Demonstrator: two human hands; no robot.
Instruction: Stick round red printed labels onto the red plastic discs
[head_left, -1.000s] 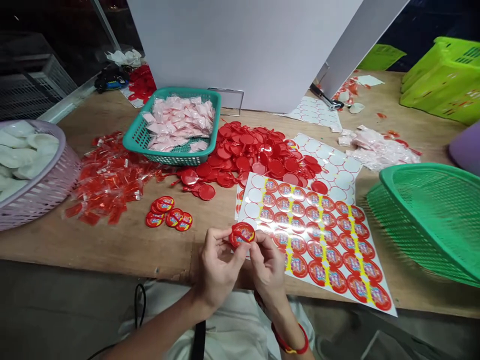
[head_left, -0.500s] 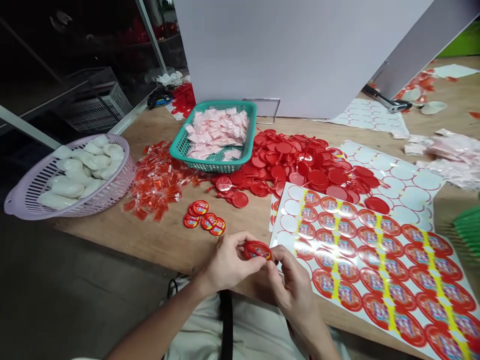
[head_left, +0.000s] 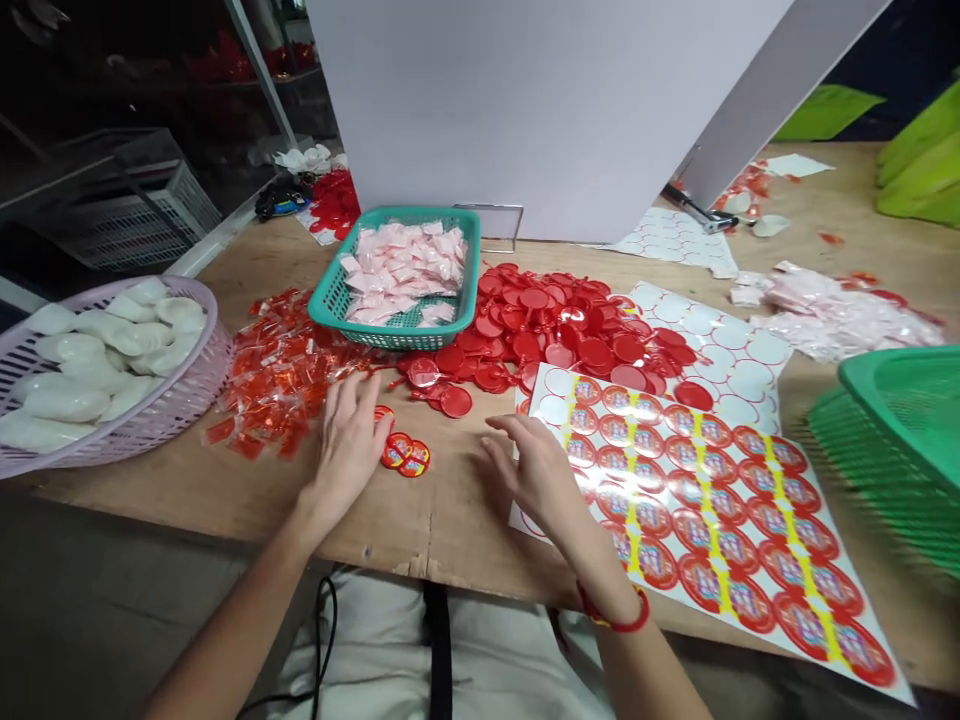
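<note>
My left hand [head_left: 346, 445] reaches over the wooden table with its fingers stretched out and apart. It partly covers the small group of red round discs with printed stickers [head_left: 406, 455], and its thumb is close to the disc at the back of the group. Whether it touches one is hidden. Over the left edge of the sticker sheet [head_left: 679, 480] hovers my right hand [head_left: 536, 470], fingers loosely extended and holding nothing. Beyond both hands lies a heap of plain red plastic discs [head_left: 559, 325].
Clear packets with red contents [head_left: 281, 365] lie left of a teal basket [head_left: 397, 335] of pale pink packets. A lilac basket [head_left: 214, 350] holds white rounded pieces. At right stand a green basket [head_left: 892, 440] and more pink packets [head_left: 832, 310]. A white panel [head_left: 525, 110] rises behind.
The stickered red disc held between both hands has left them. My left hand has moved left and forward to the disc group; my right hand has opened and lifted away. The view has shifted right.
</note>
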